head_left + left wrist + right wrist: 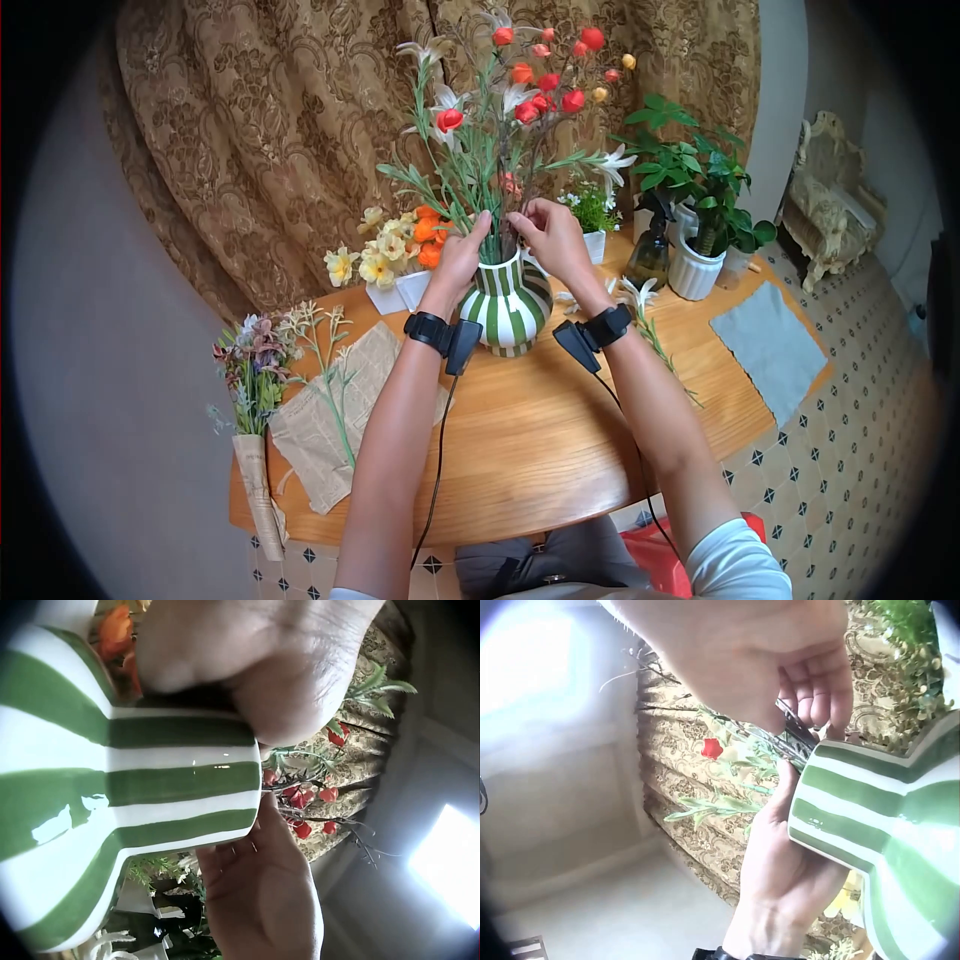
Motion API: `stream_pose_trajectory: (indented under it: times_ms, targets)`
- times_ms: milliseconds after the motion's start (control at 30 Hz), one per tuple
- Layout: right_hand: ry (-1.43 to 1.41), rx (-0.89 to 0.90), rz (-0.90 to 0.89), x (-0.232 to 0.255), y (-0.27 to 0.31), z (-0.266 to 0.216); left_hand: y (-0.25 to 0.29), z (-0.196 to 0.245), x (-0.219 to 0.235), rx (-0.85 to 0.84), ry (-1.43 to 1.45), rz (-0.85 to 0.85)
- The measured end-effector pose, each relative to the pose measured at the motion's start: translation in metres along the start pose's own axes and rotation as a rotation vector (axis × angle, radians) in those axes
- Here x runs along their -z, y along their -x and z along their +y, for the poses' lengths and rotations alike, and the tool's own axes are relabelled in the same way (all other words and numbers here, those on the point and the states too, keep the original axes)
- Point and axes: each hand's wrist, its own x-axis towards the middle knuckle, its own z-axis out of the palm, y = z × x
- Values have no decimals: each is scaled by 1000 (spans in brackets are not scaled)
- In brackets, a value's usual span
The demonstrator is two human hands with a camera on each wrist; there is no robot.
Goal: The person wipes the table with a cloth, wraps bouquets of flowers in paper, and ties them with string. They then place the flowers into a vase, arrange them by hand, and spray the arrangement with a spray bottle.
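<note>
A green-and-white striped vase (507, 308) stands upright on the table, holding tall stems with red flowers (541, 103) and white lilies (447, 100). My left hand (461, 262) lies along the left of its neck, thumb raised beside the stems; its palm against the neck (832, 814) shows in the right wrist view, other fingers hidden behind. Over the mouth, my right hand (556, 238) pinches dark stems (799, 735) with thumb and curled fingers. The left wrist view shows the right hand (262, 900) beyond the vase neck (184, 780).
Left of the vase are yellow flowers (377, 268), orange flowers (430, 233), brown paper (375, 372) bearing a loose stem, and a wrapped bouquet (255, 440). To its right lie a lily stem (655, 340) and a grey cloth (770, 345), with a potted plant (697, 270) and dark bottle (650, 258) behind.
</note>
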Motion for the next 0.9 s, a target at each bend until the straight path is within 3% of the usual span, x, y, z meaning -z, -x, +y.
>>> stream_pose_trajectory:
  times_ms: [133,267,400,467,533,600,633,667,800,900]
  targets:
    - [-15,-21,0,10,12,-19,0,1,-2,9,21,-29]
    - [-11,-79,-80,6,8,0,5,8,-10,-13,-2,-20]
    - [-169,-101,-115,3,34,19,15,5,3,-74,-295,-41]
    - [-139,5,-69,13,54,22,52,20,-4,-136,-405,71]
    - [-127,-42,-54,26,74,10,72,3,29,-244,-613,172]
    - [-160,-28,-72,36,97,0,112,6,66,-228,-793,141]
    - [-148,-44,-126,41,108,-7,143,26,74,-49,-861,181]
    - [-139,-93,-160,45,119,-19,166,25,96,-112,-925,252]
    - [-186,-125,-346,43,147,-18,247,27,190,198,-1403,596]
    - [-144,-27,-435,30,161,-14,283,31,194,447,-1549,669]
